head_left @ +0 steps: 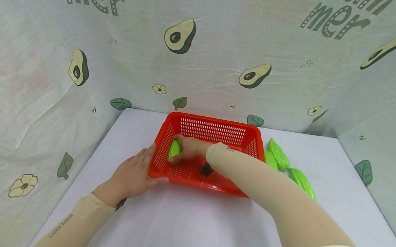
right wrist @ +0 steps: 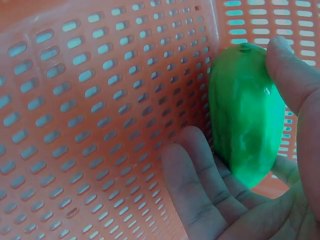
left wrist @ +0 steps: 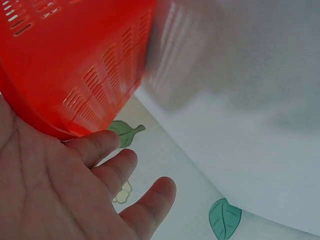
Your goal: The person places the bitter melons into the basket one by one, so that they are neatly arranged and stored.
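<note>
A red perforated basket (head_left: pixel 211 185) stands on the white table. Inside its left end, my right hand (head_left: pixel 190 148) grips a green ridged vegetable (head_left: pixel 174 150). The right wrist view shows the thumb and fingers of that hand (right wrist: pixel 265 215) round the green vegetable (right wrist: pixel 245 115), near the basket's wall (right wrist: pixel 115 100). My left hand (head_left: pixel 134 174) rests against the basket's left rim; in the left wrist view the palm (left wrist: pixel 45 185) is beside the red wall (left wrist: pixel 75 70), its fingers extended and slightly bent.
Several green vegetables (head_left: pixel 278 154) lie on the table just right of the basket, one (head_left: pixel 302 182) nearer the front. A patterned cloth (head_left: pixel 207 93) hangs behind and at both sides of the table (head_left: pixel 183 229). Dark wrist-camera parts show at both wrists.
</note>
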Motion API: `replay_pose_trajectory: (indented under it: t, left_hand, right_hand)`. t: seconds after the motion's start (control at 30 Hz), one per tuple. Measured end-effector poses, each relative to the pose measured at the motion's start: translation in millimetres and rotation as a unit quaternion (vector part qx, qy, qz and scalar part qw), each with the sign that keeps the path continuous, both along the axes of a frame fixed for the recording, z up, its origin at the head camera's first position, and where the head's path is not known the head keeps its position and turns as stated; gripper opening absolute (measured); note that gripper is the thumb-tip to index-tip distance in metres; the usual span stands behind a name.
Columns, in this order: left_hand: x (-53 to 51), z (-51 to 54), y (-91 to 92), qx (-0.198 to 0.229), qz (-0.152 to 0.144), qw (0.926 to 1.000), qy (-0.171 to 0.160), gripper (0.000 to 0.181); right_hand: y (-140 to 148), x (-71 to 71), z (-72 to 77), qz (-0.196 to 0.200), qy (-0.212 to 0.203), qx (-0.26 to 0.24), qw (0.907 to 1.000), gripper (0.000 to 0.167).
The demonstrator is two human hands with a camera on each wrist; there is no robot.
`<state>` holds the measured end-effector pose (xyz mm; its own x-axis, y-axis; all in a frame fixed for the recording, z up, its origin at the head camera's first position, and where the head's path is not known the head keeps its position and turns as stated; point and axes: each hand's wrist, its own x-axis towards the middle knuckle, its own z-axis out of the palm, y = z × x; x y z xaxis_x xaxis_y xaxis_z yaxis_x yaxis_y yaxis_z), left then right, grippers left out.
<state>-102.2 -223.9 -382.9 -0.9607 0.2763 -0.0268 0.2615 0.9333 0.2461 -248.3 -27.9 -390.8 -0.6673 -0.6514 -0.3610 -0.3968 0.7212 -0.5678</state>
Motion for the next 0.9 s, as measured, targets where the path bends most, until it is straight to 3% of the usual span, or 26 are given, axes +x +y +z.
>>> replay_pose_trajectory:
  t: [0.3, 0.63, 0.9]
  left_hand:
    - [1.4, 2.8, 0.9, -0.003, 0.0, 1.0, 0.001, 0.115]
    - [-1.3, -2.7, -0.3, -0.002, -0.008, 1.0, 0.004, 0.119]
    - [-1.4, -4.1, -0.3, 0.0, -0.003, 1.0, -0.003, 0.12]
  right_hand:
    - [1.4, -0.2, 0.7, 0.013, 0.012, 0.011, 0.9998, 0.097]
    - [1.2, 1.4, 1.2, 0.024, 0.043, 0.031, 0.9983, 0.098]
    - [7.4, 1.0, 7.3, 0.038, 0.024, 0.034, 0.9984, 0.098]
